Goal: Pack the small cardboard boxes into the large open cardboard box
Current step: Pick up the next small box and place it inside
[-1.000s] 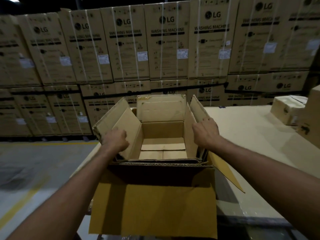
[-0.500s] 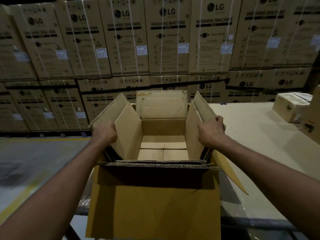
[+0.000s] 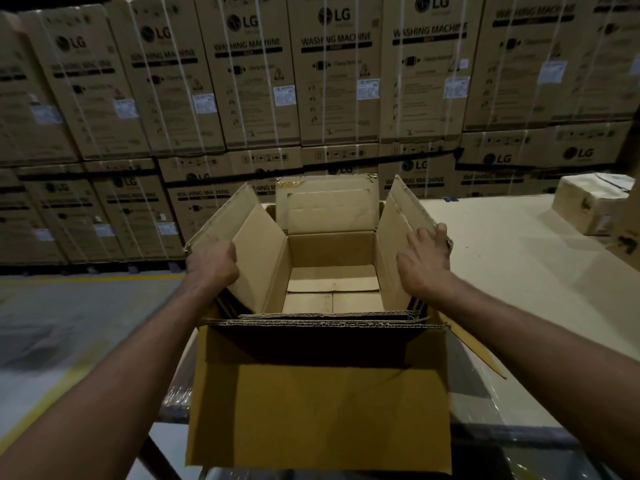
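Head cam: still prep, large open cardboard box [image 3: 322, 393] sits empty at the desk [image 3: 512, 244] edge, left hand [image 3: 212, 259] curled round the left flap, right hand [image 3: 423, 255] spread flat against the right flap, next it's grabbing that small cardboard box [image 3: 588, 202] far right.

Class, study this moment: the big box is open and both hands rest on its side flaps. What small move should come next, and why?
Probably release the right flap and send the right hand toward the small box on the table: the large box looks empty, its flaps spread, while the left hand can steady it.
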{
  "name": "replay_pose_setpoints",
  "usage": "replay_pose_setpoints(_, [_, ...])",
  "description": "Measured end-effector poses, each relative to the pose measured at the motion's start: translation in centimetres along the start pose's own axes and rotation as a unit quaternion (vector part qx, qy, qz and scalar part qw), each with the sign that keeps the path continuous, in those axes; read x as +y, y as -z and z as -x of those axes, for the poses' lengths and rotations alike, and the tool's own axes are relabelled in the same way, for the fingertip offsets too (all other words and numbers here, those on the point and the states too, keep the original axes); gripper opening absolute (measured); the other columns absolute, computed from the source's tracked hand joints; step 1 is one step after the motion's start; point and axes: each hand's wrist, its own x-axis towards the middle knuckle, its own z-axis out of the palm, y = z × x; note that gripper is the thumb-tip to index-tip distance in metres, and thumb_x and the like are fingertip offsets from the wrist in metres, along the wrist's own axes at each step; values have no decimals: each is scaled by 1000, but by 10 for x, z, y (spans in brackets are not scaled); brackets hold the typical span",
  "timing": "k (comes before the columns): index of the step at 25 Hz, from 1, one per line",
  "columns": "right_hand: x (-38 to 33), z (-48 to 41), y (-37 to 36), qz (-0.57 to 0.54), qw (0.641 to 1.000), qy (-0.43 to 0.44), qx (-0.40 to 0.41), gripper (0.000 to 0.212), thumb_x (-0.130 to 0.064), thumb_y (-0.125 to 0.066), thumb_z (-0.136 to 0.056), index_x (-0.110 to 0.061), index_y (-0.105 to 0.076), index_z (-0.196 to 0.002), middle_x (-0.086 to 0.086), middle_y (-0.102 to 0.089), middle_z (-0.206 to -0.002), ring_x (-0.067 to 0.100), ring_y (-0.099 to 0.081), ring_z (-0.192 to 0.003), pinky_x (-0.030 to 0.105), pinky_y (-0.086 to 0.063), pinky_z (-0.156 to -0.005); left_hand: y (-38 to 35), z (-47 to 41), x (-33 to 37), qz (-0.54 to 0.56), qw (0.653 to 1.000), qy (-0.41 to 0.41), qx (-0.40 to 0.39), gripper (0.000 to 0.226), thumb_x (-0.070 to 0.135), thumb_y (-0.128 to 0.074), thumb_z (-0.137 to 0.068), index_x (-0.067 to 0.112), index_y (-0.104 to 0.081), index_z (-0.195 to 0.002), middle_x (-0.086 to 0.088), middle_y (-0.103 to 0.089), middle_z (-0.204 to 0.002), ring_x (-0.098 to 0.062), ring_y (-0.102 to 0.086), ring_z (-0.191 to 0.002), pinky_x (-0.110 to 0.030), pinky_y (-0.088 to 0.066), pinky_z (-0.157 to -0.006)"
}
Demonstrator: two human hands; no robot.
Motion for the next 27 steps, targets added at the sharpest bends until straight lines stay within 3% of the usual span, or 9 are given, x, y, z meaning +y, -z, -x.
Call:
replay_pose_setpoints(5, [-7,17,23,-108,991,11,77,25,-29,-65,-87,-26,-70,-111,5,-56,-135,27,-40,-133,54,-20,-112,10,27,22,34,994,-70,72,27,42,-70,-92,27,-67,-114,0,-59,-127,-21,-55,-115,-39,-50,-92])
replay_pose_setpoints(9, [-8,38,30,-94,991,10,97,26,-28,-63,-88,-24,-70,-113,5,-59,-130,27,-42,-131,54,-22,-111,15,52,42,155,983,-91,47,24,42,-69,-93,29,-69,-113,4,-64,-128,-17,-59,-115,-32,-47,-80])
replay_pose_setpoints(13, [5,43,21,-70,995,-17,63,18,-31,-61,-91,-27,-68,-107,5,-63,-123,26,-43,-128,52,-26,-107,16,74,56,140,985,-96,31,23,42,-68,-94,30,-69,-113,7,-64,-121,-12,-56,-107,-27,-39,-70])
replay_pose_setpoints(17, [9,34,10,-43,996,2,82,12,-31,-66,-90,-26,-69,-101,4,-68,-112,25,-48,-122,48,-23,-110,12,58,47,115,988,-67,73,23,41,-72,-90,28,-71,-109,1,-65,-118,-17,-57,-103,-33,-51,-79])
replay_pose_setpoints(20, [1,16,10,-23,997,14,76,12,-29,-66,-92,-21,-71,-100,5,-66,-97,24,-54,-103,41,-37,-104,8,39,37,92,994,-31,56,22,37,-72,-91,23,-72,-108,3,-64,-97,-13,-57,-86,-29,-50,-68])
replay_pose_setpoints(22, [-4,8,15,-16,999,9,34,10,-27,-64,-95,-19,-69,-97,6,-63,-90,23,-55,-90,39,-46,-94,5,28,30,73,997,-1,39,21,34,-72,-91,20,-70,-106,1,-64,-92,-17,-61,-83,-33,-58,-71])
replay_pose_setpoints(25, [-9,-11,14,-126,992,-26,-7,17,-16,-62,-96,-13,-67,-112,6,-62,-89,22,-61,-83,39,-58,-76,-1,14,25,44,998,38,4,21,28,-72,-91,19,-65,-109,-3,-63,-97,-19,-61,-89,-34,-56,-73])
replay_pose_setpoints(27, [-13,-21,9,-242,968,-51,-28,47,-10,-58,-97,-8,-46,-143,10,-65,-99,25,-66,-89,42,-61,-75,-5,6,21,30,998,56,21,20,23,-69,-92,19,-65,-111,-4,-61,-99,-21,-58,-91,-34,-49,-69])
